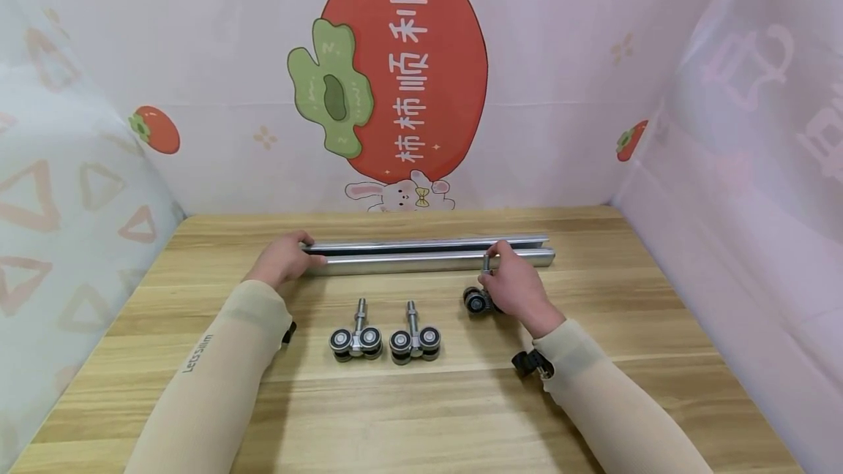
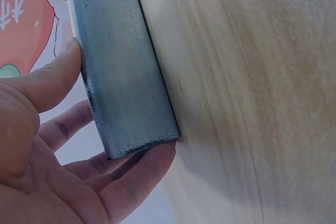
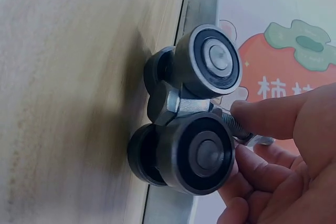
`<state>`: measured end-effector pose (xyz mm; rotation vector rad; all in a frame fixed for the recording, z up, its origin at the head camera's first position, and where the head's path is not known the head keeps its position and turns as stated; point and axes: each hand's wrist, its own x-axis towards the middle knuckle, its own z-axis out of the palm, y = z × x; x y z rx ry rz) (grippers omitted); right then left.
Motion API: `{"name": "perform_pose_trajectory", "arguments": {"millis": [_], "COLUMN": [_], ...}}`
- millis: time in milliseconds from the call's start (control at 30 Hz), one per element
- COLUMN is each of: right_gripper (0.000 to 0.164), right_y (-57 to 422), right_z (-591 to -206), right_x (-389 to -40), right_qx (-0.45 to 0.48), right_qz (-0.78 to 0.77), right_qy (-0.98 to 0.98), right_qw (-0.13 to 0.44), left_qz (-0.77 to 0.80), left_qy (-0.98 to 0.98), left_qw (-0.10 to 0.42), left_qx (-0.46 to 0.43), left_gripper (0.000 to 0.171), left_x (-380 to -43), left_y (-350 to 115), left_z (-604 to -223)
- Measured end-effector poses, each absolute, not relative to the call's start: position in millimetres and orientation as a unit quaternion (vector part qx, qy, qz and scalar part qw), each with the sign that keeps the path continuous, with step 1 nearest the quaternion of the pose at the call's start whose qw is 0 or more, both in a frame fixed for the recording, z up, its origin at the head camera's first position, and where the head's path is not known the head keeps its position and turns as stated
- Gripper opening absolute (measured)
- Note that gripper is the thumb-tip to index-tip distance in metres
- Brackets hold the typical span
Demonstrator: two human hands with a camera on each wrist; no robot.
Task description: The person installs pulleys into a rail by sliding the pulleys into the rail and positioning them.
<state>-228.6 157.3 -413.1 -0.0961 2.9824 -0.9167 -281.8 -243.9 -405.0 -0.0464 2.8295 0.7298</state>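
Your left hand (image 1: 282,260) grips the rail (image 1: 408,264), your right hand (image 1: 516,285) pinches a roller (image 3: 193,106); a slack pinch could drop it.

Silver rail (image 1: 408,264), black-ringed silver roller (image 3: 193,106)

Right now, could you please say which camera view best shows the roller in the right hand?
The right wrist view, because the roller appears close up, its wheels large. The head view shows it small, partly hidden by the right hand; the left wrist view does not show it.
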Motion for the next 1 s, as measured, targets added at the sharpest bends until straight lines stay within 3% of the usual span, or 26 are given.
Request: {"name": "perform_pose_trajectory", "arguments": {"millis": [700,1000], "right_gripper": [0.037,0.018], "right_y": [159.0,160.4], "right_z": [-408.7,-409.9], "right_x": [-222.3,-222.7], "right_qx": [-0.045,-0.072], "right_qz": [-0.301,-0.299], "right_qy": [0.953,0.951], "right_qw": [0.005,-0.008], "left_qz": [0.255,0.259], "left_qy": [0.961,0.959], "left_qw": [0.106,0.111], "left_qx": [-0.014,-0.016], "left_gripper": [0.063,0.063], "left_x": [-282.2,-283.0], "left_y": [-245.4,-246.1], "left_z": [-406.1,-406.8]}}
